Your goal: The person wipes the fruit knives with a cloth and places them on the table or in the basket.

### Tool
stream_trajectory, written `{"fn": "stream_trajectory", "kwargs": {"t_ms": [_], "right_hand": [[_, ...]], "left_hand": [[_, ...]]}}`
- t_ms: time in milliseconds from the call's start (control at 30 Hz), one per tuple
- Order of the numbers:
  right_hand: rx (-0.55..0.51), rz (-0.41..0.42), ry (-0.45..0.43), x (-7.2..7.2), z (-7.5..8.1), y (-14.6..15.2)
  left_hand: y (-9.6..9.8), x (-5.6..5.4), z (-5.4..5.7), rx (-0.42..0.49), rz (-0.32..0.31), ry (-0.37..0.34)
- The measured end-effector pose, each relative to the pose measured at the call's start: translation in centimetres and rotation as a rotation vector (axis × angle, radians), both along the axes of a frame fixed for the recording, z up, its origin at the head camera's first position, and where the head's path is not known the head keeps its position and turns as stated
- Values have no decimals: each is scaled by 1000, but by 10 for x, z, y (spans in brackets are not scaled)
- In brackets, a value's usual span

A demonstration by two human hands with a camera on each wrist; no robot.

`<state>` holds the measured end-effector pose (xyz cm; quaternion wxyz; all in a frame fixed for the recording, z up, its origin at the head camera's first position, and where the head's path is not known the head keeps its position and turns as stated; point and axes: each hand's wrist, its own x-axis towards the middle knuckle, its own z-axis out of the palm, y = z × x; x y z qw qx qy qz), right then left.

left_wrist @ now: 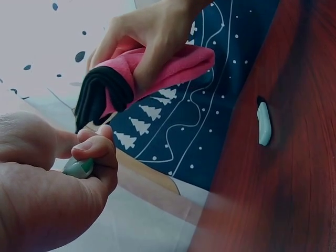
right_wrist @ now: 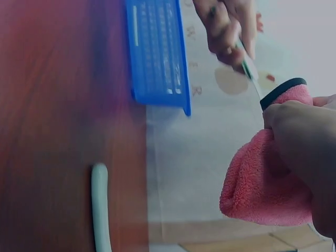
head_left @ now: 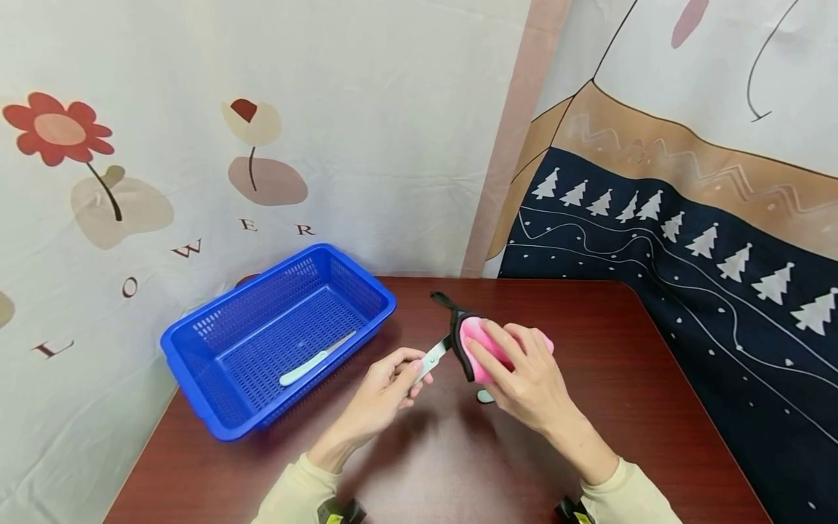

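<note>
My left hand [head_left: 386, 386] grips a knife by its pale green handle [head_left: 431, 359]. Its blade runs into a folded pink cloth [head_left: 478, 349] with black trim and a black hanging loop, so most of the blade is hidden. Pinched around the cloth and blade, my right hand [head_left: 527, 375] holds the fold above the table. In the right wrist view, a thin stretch of blade [right_wrist: 256, 87] shows between handle and cloth. Below the right hand, a second pale green handle [left_wrist: 264, 123] lies on the table, largely covered by that hand in the head view.
A blue plastic basket [head_left: 275, 309] stands at the left of the dark red wooden table [head_left: 589, 320]. Inside it lies another knife with a pale handle [head_left: 304, 371]. Printed curtains [head_left: 393, 145] hang behind the table and along its right side.
</note>
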<state>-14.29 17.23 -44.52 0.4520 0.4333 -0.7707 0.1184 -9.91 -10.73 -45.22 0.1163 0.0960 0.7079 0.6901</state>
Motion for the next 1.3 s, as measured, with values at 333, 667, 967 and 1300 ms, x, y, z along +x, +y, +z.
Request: {"fn": "stream_trajectory", "kwargs": {"t_ms": [333,667,967,1300], "right_hand": [[94,94,2,14,-7,-24],[78,68,14,13,-6,-25],[54,3,0,5,-5,-15],[25,-29,-19,-2,-4,-4]], "left_hand": [[3,-1,3,0,-23,13],[2,0,7,7,-32,12],[2,2,7,12,-26,20],[0,3,7,-10,-20,24]]}}
